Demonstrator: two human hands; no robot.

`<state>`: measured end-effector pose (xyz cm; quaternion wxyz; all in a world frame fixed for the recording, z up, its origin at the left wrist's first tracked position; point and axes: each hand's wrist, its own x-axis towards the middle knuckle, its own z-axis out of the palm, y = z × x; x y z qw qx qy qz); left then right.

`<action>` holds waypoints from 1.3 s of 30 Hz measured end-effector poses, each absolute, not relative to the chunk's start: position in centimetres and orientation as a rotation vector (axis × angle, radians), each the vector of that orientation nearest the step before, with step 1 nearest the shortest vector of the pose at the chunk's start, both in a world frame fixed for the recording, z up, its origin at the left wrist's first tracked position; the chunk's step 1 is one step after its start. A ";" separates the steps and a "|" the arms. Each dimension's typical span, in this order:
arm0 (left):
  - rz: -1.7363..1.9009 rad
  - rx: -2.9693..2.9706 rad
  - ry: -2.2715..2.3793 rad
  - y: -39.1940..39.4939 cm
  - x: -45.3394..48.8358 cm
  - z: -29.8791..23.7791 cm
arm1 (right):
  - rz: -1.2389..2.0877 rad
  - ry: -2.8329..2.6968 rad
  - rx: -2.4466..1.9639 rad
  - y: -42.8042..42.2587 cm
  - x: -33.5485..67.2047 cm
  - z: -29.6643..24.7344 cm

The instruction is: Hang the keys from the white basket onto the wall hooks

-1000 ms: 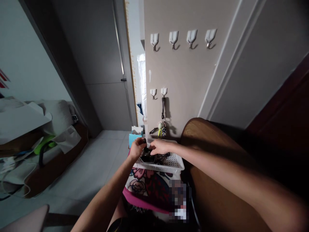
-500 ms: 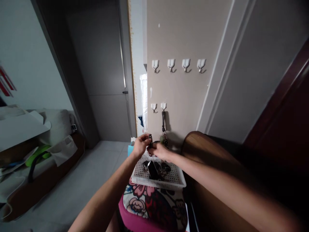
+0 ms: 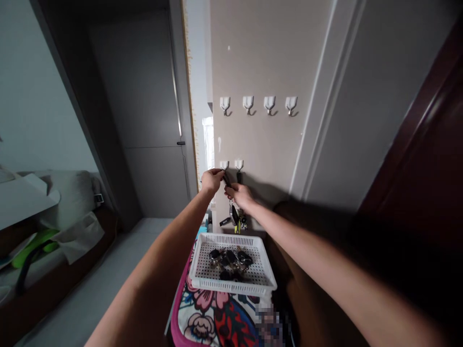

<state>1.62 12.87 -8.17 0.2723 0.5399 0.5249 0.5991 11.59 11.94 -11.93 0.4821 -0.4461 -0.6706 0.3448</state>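
Note:
In the head view, my left hand (image 3: 212, 181) pinches the upper end of a dark key strap (image 3: 226, 179), right by the lower-left wall hook (image 3: 224, 165). My right hand (image 3: 240, 194) grips the same strap lower down. A bunch of keys (image 3: 233, 215) with a black tag dangles beneath my right hand. On the lower-right hook (image 3: 239, 164) hangs another dark strap (image 3: 239, 177), partly hidden by my right hand. Whether the held strap is looped over the hook I cannot tell. Below, a white perforated basket (image 3: 231, 286) contains several black keys (image 3: 229, 257).
The basket rests on a floral surface with a pink edge (image 3: 183, 313). Several more white hooks (image 3: 248, 103) line the wall above. A grey door (image 3: 152, 111) stands at left, beside a cluttered sofa (image 3: 72, 193). A brown rounded piece of furniture is in shadow at right.
Both hands have risen from above the basket to the lower-left hook, carrying the strap and keys along. The black item at the basket's front is gone from there. The view has shifted slightly.

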 end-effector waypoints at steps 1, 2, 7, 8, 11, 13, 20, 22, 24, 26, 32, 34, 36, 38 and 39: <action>1.615 1.473 1.458 13.3 1.6 -8.1 | 0.831 -1.633 -1.108 12.3 11.5 -11.8; 1.616 1.490 1.499 13.7 1.6 -8.0 | 0.823 -1.634 -1.127 12.6 11.4 -11.8; 1.592 1.543 1.673 14.6 1.5 -8.0 | 0.789 -1.632 -1.200 13.7 11.0 -12.4; 1.587 1.549 1.697 14.7 1.6 -8.1 | 0.773 -1.635 -1.208 13.8 10.9 -12.6; 1.575 1.567 1.741 14.7 1.8 -8.2 | 0.746 -1.644 -1.223 13.9 10.8 -12.9; 1.557 1.581 1.756 14.8 1.9 -8.3 | 0.754 -1.645 -1.230 14.0 10.7 -13.1; 1.474 1.634 1.807 14.5 2.0 -8.5 | 0.723 -1.729 -1.339 14.4 10.7 -13.4; 1.463 1.671 1.814 14.2 2.0 -8.6 | 0.626 -1.788 -1.396 13.9 10.8 -13.0; 1.454 1.708 1.818 13.7 1.8 -8.9 | 0.501 -1.854 -1.426 13.2 11.1 -12.4; 1.432 1.746 1.819 13.2 1.4 -9.3 | 0.414 -1.916 -1.418 12.4 11.3 -11.9; 1.325 1.789 1.780 11.2 0.5 -11.9 | 0.333 -2.019 -1.390 11.1 12.3 -11.8; 1.277 1.794 1.716 10.1 0.5 -13.7 | 0.293 -2.114 -1.348 10.7 12.8 -12.4; 1.201 1.799 1.656 8.7 0.5 -16.1 | 0.279 -2.247 -1.303 10.0 13.6 -13.5; 1.109 1.800 1.620 7.2 0.5 -18.6 | 0.300 -2.403 -1.272 9.0 14.4 -14.7; 1.065 1.802 1.611 6.5 0.4 -19.8 | 0.315 -2.470 -1.268 8.4 14.7 -15.3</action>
